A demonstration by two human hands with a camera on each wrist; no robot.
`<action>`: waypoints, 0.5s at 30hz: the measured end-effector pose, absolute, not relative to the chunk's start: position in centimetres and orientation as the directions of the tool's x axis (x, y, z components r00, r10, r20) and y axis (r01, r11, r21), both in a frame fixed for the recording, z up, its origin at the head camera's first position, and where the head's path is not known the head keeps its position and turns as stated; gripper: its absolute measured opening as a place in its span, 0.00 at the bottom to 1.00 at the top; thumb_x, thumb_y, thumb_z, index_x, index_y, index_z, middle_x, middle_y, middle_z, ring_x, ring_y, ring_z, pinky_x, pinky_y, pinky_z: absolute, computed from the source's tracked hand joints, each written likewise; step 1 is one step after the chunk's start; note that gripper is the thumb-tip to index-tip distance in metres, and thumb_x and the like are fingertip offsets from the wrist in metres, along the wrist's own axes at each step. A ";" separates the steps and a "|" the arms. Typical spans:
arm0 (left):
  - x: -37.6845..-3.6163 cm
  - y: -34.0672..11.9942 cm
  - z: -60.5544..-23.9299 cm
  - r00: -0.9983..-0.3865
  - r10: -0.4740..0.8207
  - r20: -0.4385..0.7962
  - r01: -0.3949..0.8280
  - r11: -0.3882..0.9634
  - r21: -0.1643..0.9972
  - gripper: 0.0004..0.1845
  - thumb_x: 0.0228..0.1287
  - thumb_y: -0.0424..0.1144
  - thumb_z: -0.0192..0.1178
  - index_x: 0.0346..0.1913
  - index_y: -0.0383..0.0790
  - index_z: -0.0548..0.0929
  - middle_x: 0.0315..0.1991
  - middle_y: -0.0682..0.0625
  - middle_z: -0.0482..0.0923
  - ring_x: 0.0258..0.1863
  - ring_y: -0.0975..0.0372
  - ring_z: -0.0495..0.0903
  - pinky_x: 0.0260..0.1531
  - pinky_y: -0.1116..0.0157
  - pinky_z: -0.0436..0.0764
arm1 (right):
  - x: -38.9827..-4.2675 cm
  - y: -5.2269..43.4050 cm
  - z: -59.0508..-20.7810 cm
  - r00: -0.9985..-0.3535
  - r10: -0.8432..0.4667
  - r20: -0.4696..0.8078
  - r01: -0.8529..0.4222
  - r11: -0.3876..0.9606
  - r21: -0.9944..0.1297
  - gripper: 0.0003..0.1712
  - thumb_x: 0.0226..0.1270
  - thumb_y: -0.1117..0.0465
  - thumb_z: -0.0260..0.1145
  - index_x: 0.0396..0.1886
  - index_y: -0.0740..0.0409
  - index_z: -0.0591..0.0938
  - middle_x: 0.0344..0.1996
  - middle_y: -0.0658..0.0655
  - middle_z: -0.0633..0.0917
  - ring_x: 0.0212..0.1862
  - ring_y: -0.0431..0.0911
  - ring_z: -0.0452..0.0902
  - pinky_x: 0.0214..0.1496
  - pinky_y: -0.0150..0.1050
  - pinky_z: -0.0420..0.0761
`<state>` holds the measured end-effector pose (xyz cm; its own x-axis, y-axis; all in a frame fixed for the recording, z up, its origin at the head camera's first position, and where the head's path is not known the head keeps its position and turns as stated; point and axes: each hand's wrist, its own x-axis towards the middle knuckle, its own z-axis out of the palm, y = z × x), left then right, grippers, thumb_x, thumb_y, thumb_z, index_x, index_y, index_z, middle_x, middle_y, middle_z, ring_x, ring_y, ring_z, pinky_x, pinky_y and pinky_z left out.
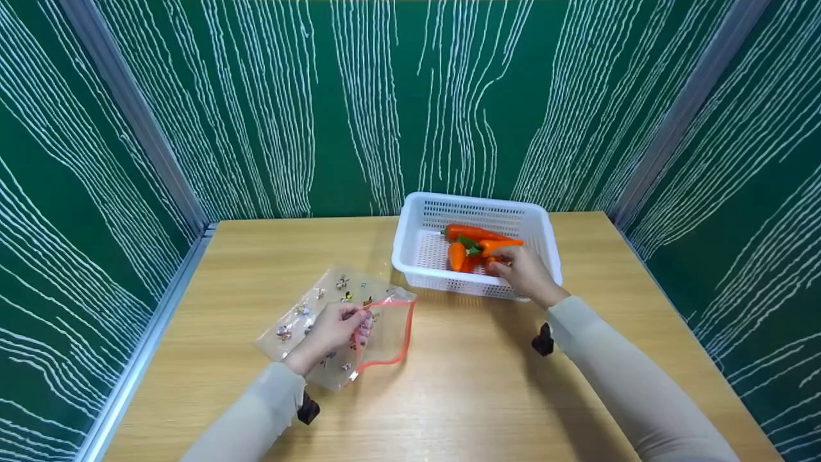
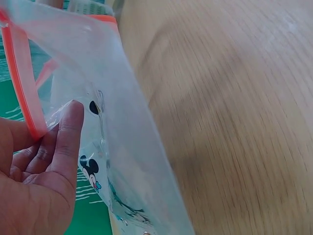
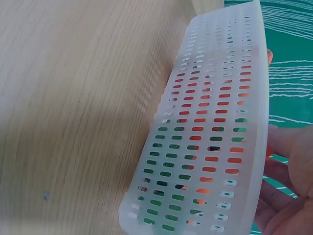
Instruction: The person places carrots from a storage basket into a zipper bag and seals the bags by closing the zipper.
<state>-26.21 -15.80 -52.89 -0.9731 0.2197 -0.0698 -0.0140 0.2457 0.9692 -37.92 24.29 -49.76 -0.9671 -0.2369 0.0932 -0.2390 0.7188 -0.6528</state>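
Observation:
A clear zip bag [image 1: 333, 321] with small cartoon prints and an orange-red seal strip lies on the wooden table [image 1: 462, 398]. My left hand [image 1: 337, 332] pinches its open mouth; in the left wrist view the thumb and fingers [image 2: 66, 142] hold the bag [image 2: 117, 147] by the seal. A white slotted basket [image 1: 417, 218] stands at the back, with several orange carrots [image 1: 478, 240] with green tops inside. My right hand [image 1: 523, 269] reaches over the basket's near wall and grips a carrot. The right wrist view shows the basket wall [image 3: 210, 142] from outside, orange showing through its slots.
Green panels with white wavy lines enclose the table on three sides. A metal rail [image 1: 138, 359] runs along the table's left edge. Bare wood lies between the bag and the basket and along the front.

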 end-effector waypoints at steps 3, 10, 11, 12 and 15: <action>-26.2 -15.8 -52.9 -0.976 0.205 -0.072 -0.017 0.259 0.966 0.14 0.85 0.31 0.54 0.45 0.24 0.87 0.32 0.45 0.86 0.29 0.64 0.85 0.33 0.69 0.88 | -37.9 24.4 -49.6 -0.971 -0.222 0.092 -0.226 0.719 -0.657 0.18 0.79 0.64 0.70 0.63 0.66 0.87 0.61 0.66 0.87 0.59 0.61 0.80 0.71 0.61 0.82; -26.1 -15.8 -53.0 -0.978 0.193 -0.080 -0.026 0.269 0.963 0.13 0.84 0.31 0.54 0.48 0.25 0.87 0.34 0.44 0.87 0.29 0.64 0.85 0.33 0.69 0.88 | -37.6 24.5 -48.9 -0.979 -0.185 0.084 -0.192 0.719 -0.668 0.17 0.82 0.61 0.67 0.63 0.63 0.84 0.61 0.66 0.86 0.56 0.60 0.82 0.70 0.59 0.84; -26.1 -15.8 -53.0 -0.978 0.195 -0.076 -0.021 0.270 0.963 0.13 0.84 0.30 0.54 0.47 0.25 0.87 0.34 0.44 0.87 0.29 0.64 0.85 0.33 0.69 0.88 | -37.6 24.5 -48.8 -0.980 -0.179 0.080 -0.187 0.719 -0.669 0.16 0.83 0.61 0.66 0.63 0.63 0.83 0.60 0.66 0.86 0.56 0.60 0.82 0.69 0.59 0.84; -26.1 -15.8 -53.0 -0.977 0.199 -0.073 -0.018 0.267 0.963 0.13 0.84 0.31 0.54 0.47 0.24 0.87 0.34 0.44 0.87 0.29 0.64 0.85 0.33 0.69 0.88 | -37.6 24.5 -48.7 -0.982 -0.172 0.078 -0.179 0.720 -0.670 0.16 0.84 0.60 0.65 0.63 0.63 0.82 0.60 0.66 0.86 0.56 0.60 0.82 0.69 0.58 0.84; -26.2 -15.8 -53.0 -0.974 0.219 -0.057 0.000 0.252 0.968 0.14 0.84 0.30 0.54 0.45 0.23 0.86 0.32 0.45 0.86 0.29 0.64 0.85 0.34 0.69 0.89 | -37.5 24.4 -48.5 -0.985 -0.159 0.065 -0.160 0.706 -0.690 0.14 0.86 0.59 0.62 0.61 0.63 0.79 0.57 0.66 0.84 0.54 0.59 0.81 0.67 0.57 0.86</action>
